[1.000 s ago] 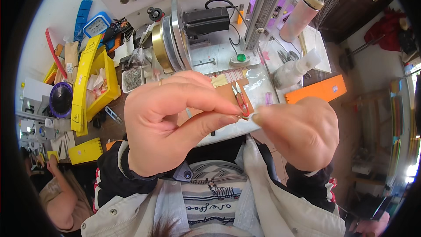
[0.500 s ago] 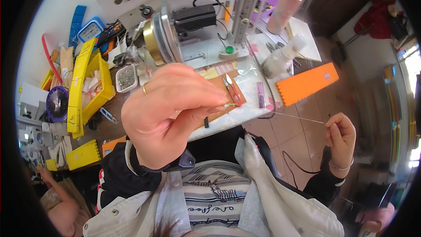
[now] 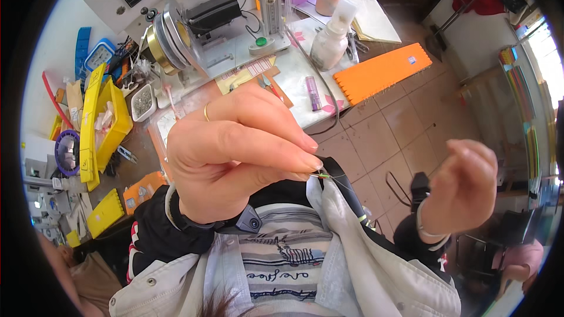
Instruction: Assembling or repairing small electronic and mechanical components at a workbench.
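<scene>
My left hand [image 3: 235, 155] is raised over my lap, thumb and fingertips pinched together. A tiny green and shiny piece [image 3: 322, 175] sticks out at the fingertips; its kind is too small to make out. From it a fine thread [image 3: 346, 185] hangs in a loose curve to the lower right. My right hand [image 3: 461, 191] is held up at the right, apart from the left, its fingers bent and blurred. Whether it holds the thread's other end does not show.
A table holds a machine with a brass-coloured wheel [image 3: 157, 47], a green button [image 3: 261, 41], a clear bottle [image 3: 331, 44] and small scissors [image 3: 270, 85]. An orange strip [image 3: 382, 73] juts past its right edge. Yellow bins [image 3: 114, 117] stand left. Other people sit at both lower sides.
My left hand has come lower and to the right with the tiny piece. The thread, stretched between both hands before, now hangs slack. My right hand looks larger and blurred; the view has shifted.
</scene>
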Available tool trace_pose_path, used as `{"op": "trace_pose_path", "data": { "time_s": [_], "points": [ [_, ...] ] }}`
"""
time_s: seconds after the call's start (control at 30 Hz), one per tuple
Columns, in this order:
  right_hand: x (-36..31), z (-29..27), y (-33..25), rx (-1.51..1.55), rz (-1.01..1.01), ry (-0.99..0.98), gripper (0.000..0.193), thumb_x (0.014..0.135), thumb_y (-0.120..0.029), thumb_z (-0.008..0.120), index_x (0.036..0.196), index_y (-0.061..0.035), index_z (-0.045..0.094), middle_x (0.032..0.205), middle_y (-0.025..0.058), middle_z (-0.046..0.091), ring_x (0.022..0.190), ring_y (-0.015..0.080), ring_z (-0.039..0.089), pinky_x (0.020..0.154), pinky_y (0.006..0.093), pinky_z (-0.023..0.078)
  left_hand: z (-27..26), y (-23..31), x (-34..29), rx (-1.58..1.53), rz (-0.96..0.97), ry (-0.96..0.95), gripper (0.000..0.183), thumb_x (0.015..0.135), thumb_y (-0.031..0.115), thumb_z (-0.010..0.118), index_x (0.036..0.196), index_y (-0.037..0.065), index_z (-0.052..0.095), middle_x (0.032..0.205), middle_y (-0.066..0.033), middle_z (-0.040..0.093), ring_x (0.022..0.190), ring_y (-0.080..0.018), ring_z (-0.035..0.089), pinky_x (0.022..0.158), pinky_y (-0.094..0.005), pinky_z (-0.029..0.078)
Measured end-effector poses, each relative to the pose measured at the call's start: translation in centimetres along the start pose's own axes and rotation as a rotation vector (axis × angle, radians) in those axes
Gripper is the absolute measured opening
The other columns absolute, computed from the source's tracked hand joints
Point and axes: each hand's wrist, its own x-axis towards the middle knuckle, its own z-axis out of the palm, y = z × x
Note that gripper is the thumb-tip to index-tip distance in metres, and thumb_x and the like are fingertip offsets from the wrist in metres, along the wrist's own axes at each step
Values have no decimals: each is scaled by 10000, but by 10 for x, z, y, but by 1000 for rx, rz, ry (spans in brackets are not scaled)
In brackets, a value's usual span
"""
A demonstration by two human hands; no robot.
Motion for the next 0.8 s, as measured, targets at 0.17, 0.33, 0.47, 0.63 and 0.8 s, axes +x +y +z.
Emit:
{"op": "trace_pose_path", "data": {
  "time_s": [0.17,0.33,0.47,0.63,0.8],
  "points": [
    [20,7,-21,143,-252,-320,395,783,-198,837,1065,-9,634,980,177,674,560,132,529,500,232,372,10,8,-1,61,-6,-17,100,781,75,802,804,51,708,846,-64,668,781,-213,602,679,-310,476],
    [13,31,-25,91,-295,-279,504,678,-263,909,1050,-45,649,879,119,705,527,133,535,474,249,358,12,9,-11,70,-62,9,120,755,74,821,810,55,716,845,-58,673,768,-196,610,668,-296,480],
    [9,39,-29,-5,-316,-273,448,666,-180,905,1021,-58,662,861,94,718,525,124,556,474,248,366,12,9,-13,43,-63,26,119,753,74,822,812,58,719,844,-55,677,765,-194,613,664,-301,478],
    [5,45,-33,-50,-286,-250,399,663,-139,896,987,-66,674,846,80,723,531,127,581,476,246,379,12,9,-17,56,-89,54,116,753,81,819,816,60,723,838,-56,678,759,-195,615,669,-306,471],
    [7,52,-32,-1,-223,-302,287,653,-61,883,854,-54,678,747,64,706,530,143,582,497,251,414,1,14,-13,342,57,-44,97,756,59,806,810,77,728,865,-45,680,774,-201,610,668,-308,462]
  ]
}}
